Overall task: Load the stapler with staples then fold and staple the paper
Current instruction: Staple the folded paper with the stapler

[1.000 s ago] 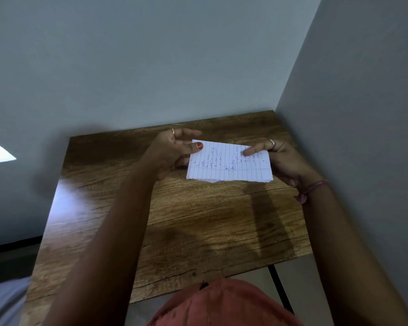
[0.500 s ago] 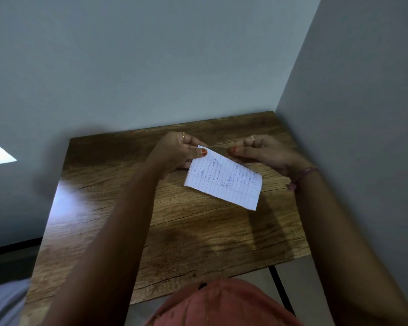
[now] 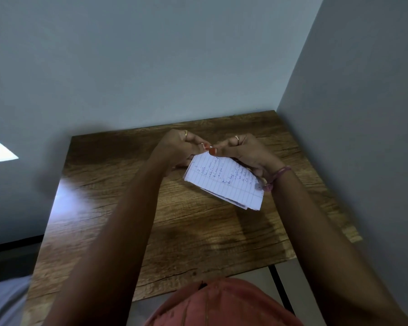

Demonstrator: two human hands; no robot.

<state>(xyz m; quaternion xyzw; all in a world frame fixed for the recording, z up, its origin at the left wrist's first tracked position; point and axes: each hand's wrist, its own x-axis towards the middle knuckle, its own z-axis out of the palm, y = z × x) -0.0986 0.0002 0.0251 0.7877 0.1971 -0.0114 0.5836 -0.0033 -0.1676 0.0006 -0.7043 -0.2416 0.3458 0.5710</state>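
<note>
Your left hand point(image 3: 178, 149) and right hand point(image 3: 243, 152) meet at one spot: both thumbs and forefingers are curled in and pinching the far top corner of the folded paper point(image 3: 224, 182), the painted thumbnails almost touching each other. From that pinch the lined, handwritten sheet hangs down and toward you, tilted, its lower corner pointing at your right forearm and its layered edges fanning slightly at the bottom. Judging by this hold, you are lining up the layers at the corner — squaring them so a staple would catch every leaf — and keeping the paper lifted lets the loose edges fall into line under their own weight. Your right palm also lies against the sheet's right edge, steadying it. Below your fingers the paper floats clear of the wooden table point(image 3: 118, 208), which stands in the corner of the walls; no stapler shows anywhere near your hands, so I cannot tell where it is. A second ago you held the paper level by its two short ends; half a second ago your right hand had let go and only the left pinched it — now the right has come back to the same corner.
</note>
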